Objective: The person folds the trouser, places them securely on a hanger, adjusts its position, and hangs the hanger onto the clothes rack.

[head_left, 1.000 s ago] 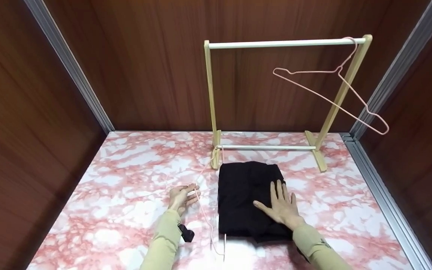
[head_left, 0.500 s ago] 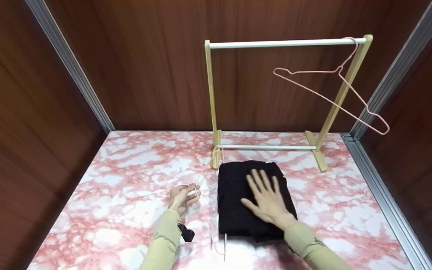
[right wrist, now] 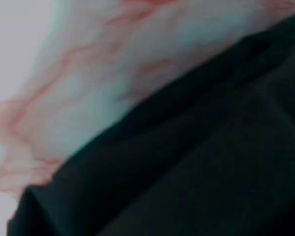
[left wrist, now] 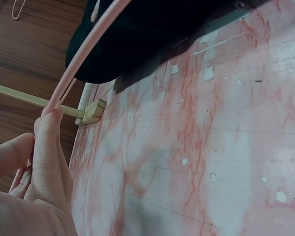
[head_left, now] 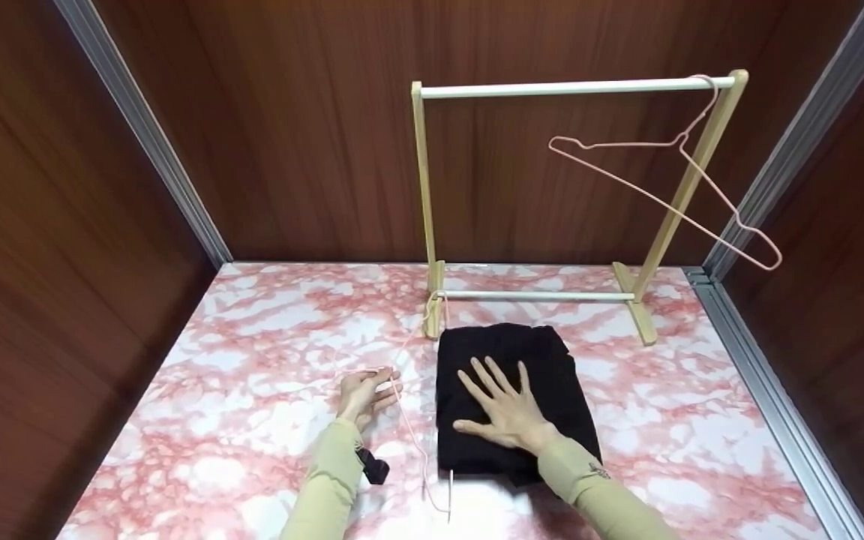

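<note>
A pink wire hanger (head_left: 408, 424) stands on edge, tilted over the table, with its hook end toward the left. My left hand (head_left: 363, 394) pinches it there between thumb and fingers; the left wrist view shows the pink wire (left wrist: 83, 51) rising from the fingertips. A folded black garment (head_left: 492, 345) lies to the right, its left edge along the hanger's lower bar, which is mostly hidden. My right hand (head_left: 507, 416) rests flat on the garment with fingers spread. In the right wrist view, the dark cloth (right wrist: 211, 167) fills the lower right and no hand shows.
Behind the garment stands a wooden rack with a white top bar (head_left: 574, 88). Another pink hanger (head_left: 631, 184) hangs at its right end. The marbled pink-and-white table (head_left: 252, 420) is enclosed by brown panels (head_left: 312, 150) with metal corner posts.
My right hand has slid leftward across the black garment, from its right edge to its middle, fingers spread. The left hand and the hanger have stayed in place.
</note>
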`<state>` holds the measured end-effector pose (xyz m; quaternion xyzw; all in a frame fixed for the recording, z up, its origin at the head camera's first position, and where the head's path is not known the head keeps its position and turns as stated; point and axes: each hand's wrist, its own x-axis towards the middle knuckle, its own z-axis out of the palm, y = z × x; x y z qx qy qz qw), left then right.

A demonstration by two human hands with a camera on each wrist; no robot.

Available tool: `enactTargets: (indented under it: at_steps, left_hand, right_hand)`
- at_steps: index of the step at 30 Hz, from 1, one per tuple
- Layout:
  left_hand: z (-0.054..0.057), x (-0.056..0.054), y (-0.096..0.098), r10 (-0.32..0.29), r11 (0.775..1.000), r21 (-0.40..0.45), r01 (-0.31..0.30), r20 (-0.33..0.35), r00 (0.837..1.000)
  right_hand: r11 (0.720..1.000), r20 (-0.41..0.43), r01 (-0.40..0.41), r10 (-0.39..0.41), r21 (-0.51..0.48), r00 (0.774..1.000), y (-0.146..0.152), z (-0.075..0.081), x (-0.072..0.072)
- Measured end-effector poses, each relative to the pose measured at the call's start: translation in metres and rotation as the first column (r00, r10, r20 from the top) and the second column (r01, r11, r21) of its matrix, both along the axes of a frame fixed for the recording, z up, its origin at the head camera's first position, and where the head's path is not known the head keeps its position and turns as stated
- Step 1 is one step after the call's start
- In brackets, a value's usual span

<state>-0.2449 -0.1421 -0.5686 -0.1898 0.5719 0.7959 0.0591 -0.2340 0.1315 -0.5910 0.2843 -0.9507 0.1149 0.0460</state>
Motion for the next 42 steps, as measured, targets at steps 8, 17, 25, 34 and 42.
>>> enactTargets:
  at_steps: [8,17,25,34,42]
  left_hand:
    - [-0.004,-0.002,0.0,-0.001,1.0,0.013,0.001,0.008,1.0]
    - [-0.003,0.0,0.0,-0.011,1.0,0.026,0.011,-0.012,1.0]
    - [-0.003,-0.002,-0.001,0.002,0.999,0.033,-0.002,0.006,1.0]
    - [0.0,-0.005,-0.001,0.001,0.999,0.038,-0.001,0.004,1.0]
    - [0.008,-0.006,-0.001,-0.028,0.998,0.06,0.031,-0.057,0.998]
  right_hand:
    - [1.0,0.011,0.011,-0.011,-0.008,1.0,0.0,0.003,0.0]
    - [0.996,0.08,0.087,-0.086,-0.014,0.993,-0.013,0.029,-0.016]
    - [0.987,0.182,0.147,-0.156,0.066,0.971,-0.017,0.035,-0.026]
    - [0.986,0.159,0.147,-0.157,0.072,0.975,-0.016,0.037,-0.028]
    - [0.989,0.016,0.064,-0.063,-0.13,0.998,-0.025,0.044,-0.025]
